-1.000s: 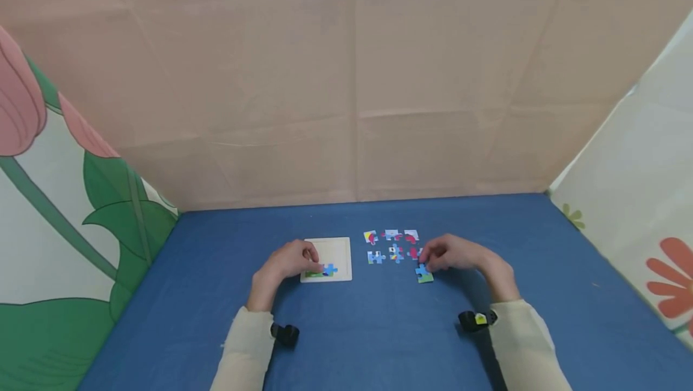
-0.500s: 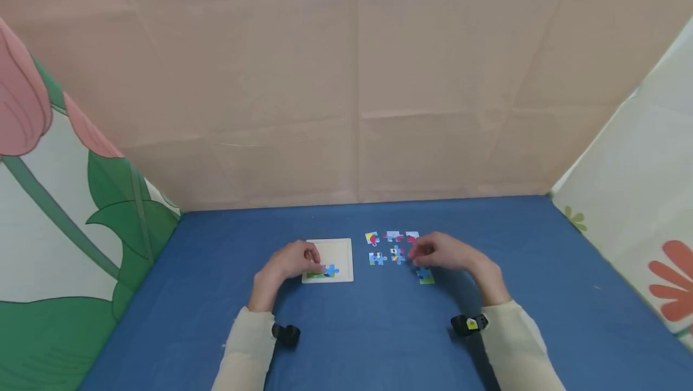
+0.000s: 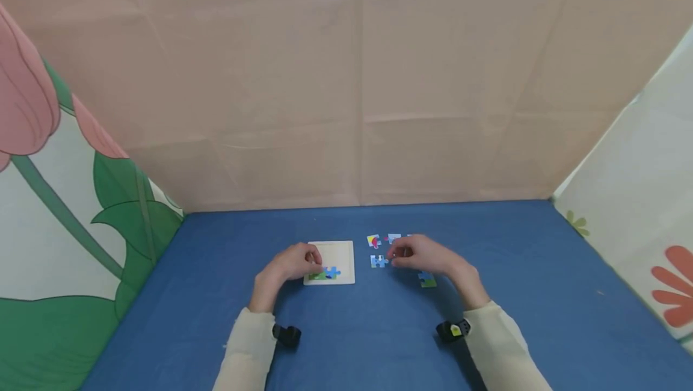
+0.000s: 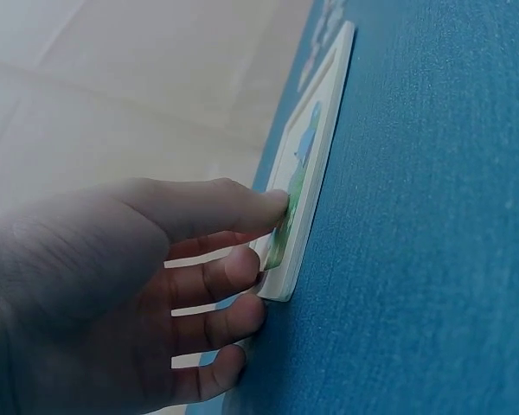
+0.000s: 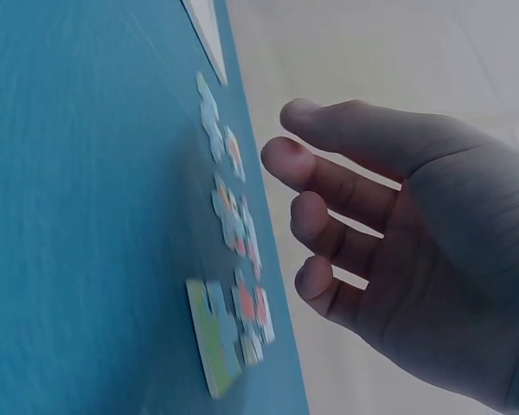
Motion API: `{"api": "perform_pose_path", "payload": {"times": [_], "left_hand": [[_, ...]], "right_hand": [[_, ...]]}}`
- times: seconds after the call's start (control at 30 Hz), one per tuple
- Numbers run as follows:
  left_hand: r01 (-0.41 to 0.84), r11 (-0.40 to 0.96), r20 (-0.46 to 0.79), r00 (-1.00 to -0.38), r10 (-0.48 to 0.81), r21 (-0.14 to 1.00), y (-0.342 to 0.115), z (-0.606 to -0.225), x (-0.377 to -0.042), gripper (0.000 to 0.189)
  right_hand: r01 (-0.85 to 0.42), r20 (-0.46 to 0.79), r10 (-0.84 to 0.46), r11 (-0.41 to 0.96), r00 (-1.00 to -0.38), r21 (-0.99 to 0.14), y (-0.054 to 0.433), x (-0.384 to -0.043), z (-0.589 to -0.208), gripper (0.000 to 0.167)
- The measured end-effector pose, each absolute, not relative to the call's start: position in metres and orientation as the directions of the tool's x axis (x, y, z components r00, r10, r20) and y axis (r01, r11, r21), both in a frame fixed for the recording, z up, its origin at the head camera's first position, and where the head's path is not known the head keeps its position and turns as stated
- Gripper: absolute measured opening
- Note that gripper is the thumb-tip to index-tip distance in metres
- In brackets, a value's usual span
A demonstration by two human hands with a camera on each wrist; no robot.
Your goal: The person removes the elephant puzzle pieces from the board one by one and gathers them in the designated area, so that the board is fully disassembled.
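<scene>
My left hand (image 3: 293,261) rests at the left side of a pale wooden puzzle tray (image 3: 345,257). In the left wrist view its straight thumb (image 4: 272,206) touches a green jigsaw piece (image 4: 285,229) lying in the tray's lower corner. Beside that, a blue jigsaw piece (image 3: 332,272) shows past the fingertips. My right hand (image 3: 419,254) hovers over loose jigsaw pieces, its fingers loosely bent. In the right wrist view nothing sits between its thumb and fingers. Left of those fingertips lies a blue-and-white piece (image 3: 379,261); a green-and-blue piece (image 3: 427,280) lies below the hand.
Behind lie a yellow-and-red piece (image 3: 373,241) and a pale blue piece (image 3: 394,238). Other loose pieces are hidden under my right hand in the head view. A blue cloth (image 3: 357,343) covers the table, and a beige sheet (image 3: 357,108) hangs at the back.
My right hand has moved left from the right-hand pieces across the loose group, without carrying a piece along. My left hand has stayed at the tray.
</scene>
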State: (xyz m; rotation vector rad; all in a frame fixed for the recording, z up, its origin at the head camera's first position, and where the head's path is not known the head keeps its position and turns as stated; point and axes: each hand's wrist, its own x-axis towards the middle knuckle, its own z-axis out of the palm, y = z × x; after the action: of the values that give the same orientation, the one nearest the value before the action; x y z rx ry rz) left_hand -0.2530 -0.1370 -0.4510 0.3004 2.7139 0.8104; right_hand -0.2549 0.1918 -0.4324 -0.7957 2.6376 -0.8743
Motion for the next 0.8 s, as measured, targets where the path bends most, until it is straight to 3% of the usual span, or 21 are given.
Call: {"api": "perform_pose_path", "payload": {"times": [0.8], "left_hand": [[0.114,0.822,-0.235,-0.928,0.288,0.557,-0.137,-0.451,-0.256,0.004]], "right_hand": [[-0.574,-0.009,-0.703,0.588,-0.711,-0.57,0.115,-0.264,-0.442,0.016]]}}
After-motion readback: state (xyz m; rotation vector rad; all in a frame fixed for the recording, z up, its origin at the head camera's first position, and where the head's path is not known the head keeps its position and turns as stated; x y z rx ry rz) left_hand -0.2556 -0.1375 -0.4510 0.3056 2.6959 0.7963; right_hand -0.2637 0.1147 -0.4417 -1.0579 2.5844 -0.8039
